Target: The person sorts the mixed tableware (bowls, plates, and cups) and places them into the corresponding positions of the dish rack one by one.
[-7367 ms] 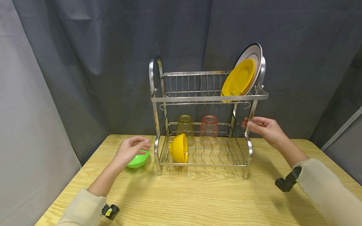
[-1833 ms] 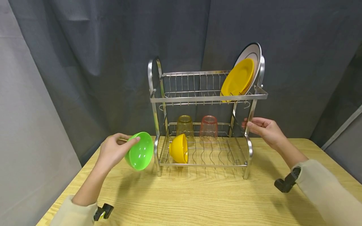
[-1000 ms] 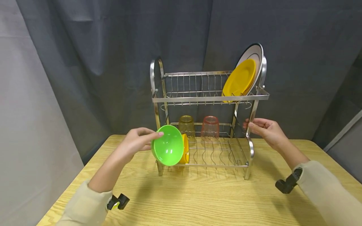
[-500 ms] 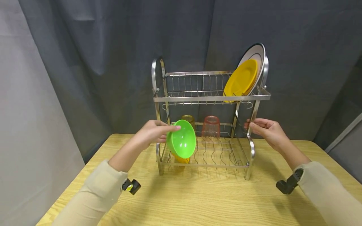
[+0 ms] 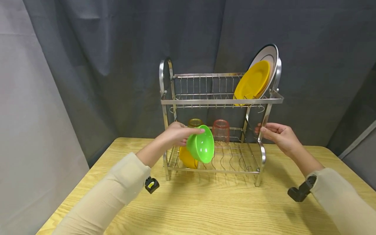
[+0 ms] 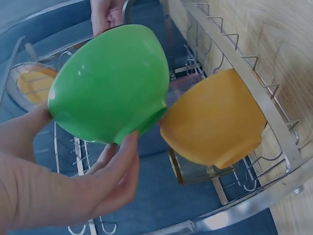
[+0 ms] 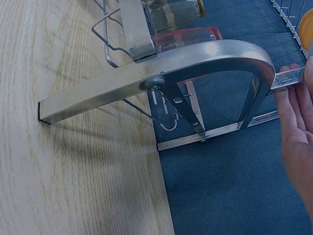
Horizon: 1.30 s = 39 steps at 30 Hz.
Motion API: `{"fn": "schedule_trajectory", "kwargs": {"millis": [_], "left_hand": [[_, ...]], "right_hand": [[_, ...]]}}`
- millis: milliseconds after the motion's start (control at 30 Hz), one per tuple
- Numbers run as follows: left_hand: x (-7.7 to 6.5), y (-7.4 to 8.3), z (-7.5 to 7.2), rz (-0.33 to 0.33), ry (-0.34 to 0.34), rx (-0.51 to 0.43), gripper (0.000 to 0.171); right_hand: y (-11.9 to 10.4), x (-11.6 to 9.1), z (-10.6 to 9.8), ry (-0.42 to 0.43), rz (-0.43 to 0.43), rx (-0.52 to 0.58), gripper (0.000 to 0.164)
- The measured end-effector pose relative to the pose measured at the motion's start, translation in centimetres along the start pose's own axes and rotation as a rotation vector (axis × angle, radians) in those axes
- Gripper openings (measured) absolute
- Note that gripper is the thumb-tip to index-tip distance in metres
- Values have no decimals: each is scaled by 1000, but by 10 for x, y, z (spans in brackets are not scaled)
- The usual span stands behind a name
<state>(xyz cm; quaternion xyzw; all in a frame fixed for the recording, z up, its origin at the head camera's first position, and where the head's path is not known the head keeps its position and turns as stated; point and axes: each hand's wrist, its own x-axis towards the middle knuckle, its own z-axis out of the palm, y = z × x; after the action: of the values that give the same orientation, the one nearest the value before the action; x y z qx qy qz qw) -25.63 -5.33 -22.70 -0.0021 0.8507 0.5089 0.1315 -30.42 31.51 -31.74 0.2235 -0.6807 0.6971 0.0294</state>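
Note:
My left hand point(image 5: 177, 133) pinches a green bowl point(image 5: 204, 145) by its rim, thumb inside and fingers behind. The bowl is tilted on its side, its mouth turned to the right, over the lower tier of a metal dish rack point(image 5: 229, 171). Just left of it a yellow bowl point(image 5: 186, 158) stands on its side in that tier, partly covered by the green one; the left wrist view shows the yellow bowl point(image 6: 215, 120) close beside the green bowl's base. My right hand point(image 5: 279, 135) grips the rack's right front post point(image 7: 288, 78) between thumb and fingers.
Behind the bowls, an amber glass point(image 5: 195, 122) and a pink glass point(image 5: 221, 130) stand upside down in the lower tier. On the upper tier, yellow plates point(image 5: 252, 81) and a white plate point(image 5: 271, 54) lean at the right end. The rack stands on a wooden table point(image 5: 205, 205).
My left hand has picked up the green bowl from the table left of the rack and carried it rightward over the lower tier, past the yellow bowl. The right hand stays on the post.

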Motion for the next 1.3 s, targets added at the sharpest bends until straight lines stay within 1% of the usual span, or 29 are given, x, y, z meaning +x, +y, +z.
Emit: {"fn": "schedule_trajectory", "kwargs": {"millis": [100,167,200,300,400,500,600,700,733,800,967,1033,1200,1300], "left_hand": [[4,5,8,9,46,88,53],[7,8,15,19,79,129,50],[9,9,18,28,97,154,50],[11,12,26,69,158,267,49],[14,13,35,110,196,374,51],[17,13,42,142,197,411,51],[21,11,50,178,197,409,46],[25,8,58,208,208,436,44],[25,8,60,211,209,447,45],[28,7,65,214,217,504,49],[33,5,75,218,247,692,52],[35,4,79,226,249,747,50],[38,1,88,234,232,801,49],[40,-1,91,218,210,801,51]], "right_hand": [[0,0,0,1,5,-2,26],[0,0,0,2,9,-6,26],[0,0,0,2,10,-5,26],[0,0,0,3,5,-8,25],[1,0,0,5,-1,-7,25],[1,0,0,5,-3,1,26],[0,0,0,6,-3,10,25],[0,0,0,5,-4,14,25],[0,0,0,5,-4,13,25],[0,0,0,5,-4,8,26],[1,1,0,6,-4,-6,26],[1,2,0,6,-6,-5,26],[2,2,-1,10,-9,-11,26],[2,2,-1,9,-10,-26,26]]}}
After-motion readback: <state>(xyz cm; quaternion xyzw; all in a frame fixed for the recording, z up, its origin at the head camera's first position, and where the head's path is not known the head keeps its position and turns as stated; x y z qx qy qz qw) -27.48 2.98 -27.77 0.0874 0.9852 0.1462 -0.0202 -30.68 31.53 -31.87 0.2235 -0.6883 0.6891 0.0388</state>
